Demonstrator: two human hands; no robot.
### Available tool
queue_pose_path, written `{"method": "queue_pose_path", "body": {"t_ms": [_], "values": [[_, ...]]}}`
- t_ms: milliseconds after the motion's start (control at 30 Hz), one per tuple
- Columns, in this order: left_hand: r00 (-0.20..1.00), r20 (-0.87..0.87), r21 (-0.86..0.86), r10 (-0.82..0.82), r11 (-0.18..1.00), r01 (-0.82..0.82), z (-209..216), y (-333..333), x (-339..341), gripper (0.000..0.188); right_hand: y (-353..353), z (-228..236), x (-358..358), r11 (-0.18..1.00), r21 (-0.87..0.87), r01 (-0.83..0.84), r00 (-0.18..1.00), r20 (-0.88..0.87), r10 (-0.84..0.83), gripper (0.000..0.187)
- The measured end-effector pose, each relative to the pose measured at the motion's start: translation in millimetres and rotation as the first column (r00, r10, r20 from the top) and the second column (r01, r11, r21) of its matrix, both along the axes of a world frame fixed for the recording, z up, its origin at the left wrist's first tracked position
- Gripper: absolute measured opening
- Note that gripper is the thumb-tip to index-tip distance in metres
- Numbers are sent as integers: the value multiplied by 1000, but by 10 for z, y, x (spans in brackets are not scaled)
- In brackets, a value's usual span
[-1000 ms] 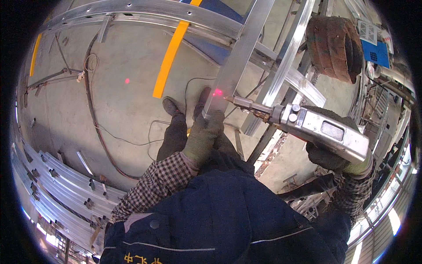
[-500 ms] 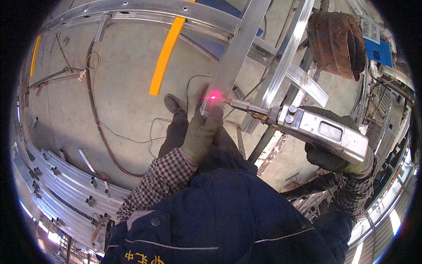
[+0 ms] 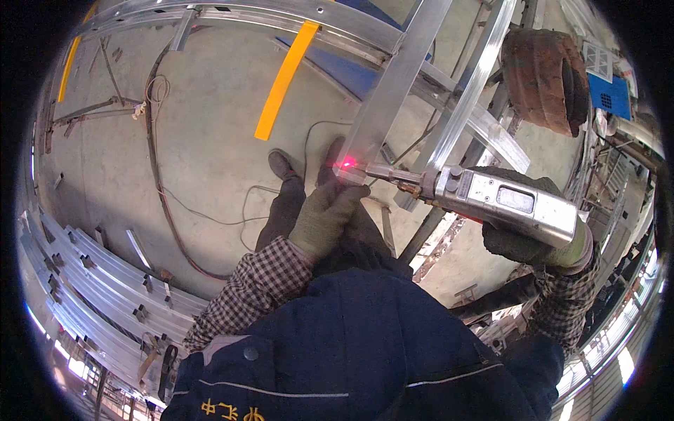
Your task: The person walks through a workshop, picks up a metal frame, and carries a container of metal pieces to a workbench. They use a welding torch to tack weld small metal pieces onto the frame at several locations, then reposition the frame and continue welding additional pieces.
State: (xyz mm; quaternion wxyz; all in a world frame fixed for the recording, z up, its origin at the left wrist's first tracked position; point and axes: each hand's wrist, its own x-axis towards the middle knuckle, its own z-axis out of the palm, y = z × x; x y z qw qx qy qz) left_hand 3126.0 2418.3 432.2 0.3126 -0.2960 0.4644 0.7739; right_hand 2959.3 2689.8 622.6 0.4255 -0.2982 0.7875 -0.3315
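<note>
My right hand (image 3: 516,244), in a dark glove, is wrapped round a silver handheld laser welding gun (image 3: 484,191). Its narrow nozzle points left at the near end of a flat-sided metal bar (image 3: 393,91). A bright red light spot (image 3: 349,163) glows on the bar close to that end. My left hand (image 3: 324,216), in a greenish glove, is closed at the bar's end just below the spot. Its thumb lies along the end edge; the other fingertips are partly hidden.
A yellow strip (image 3: 286,81) hangs from the metal frame (image 3: 260,19) beyond. A rusty brown roll (image 3: 540,81) lies at the far right, near a blue panel (image 3: 609,97). Long metal profiles (image 3: 112,295) are stacked at left. A dark cable (image 3: 156,158) crosses the floor.
The gun's nozzle and red spot have shifted toward the bar's near end. My left hand has slid lower, uncovering more of that end. The whole view has shifted slightly.
</note>
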Motion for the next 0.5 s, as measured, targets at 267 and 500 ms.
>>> {"method": "queue_pose_path", "body": {"t_ms": [267, 500], "values": [[994, -108, -142, 32, 989, -47, -57, 102, 43, 36, 25, -105, -39, 1000, -13, 21, 999, 40, -20, 63], [999, -29, -65, -25, 998, 23, -109, 66, 88, 35, 61, -130, -30, 999, -11, 35, 998, 51, -35, 62]]}}
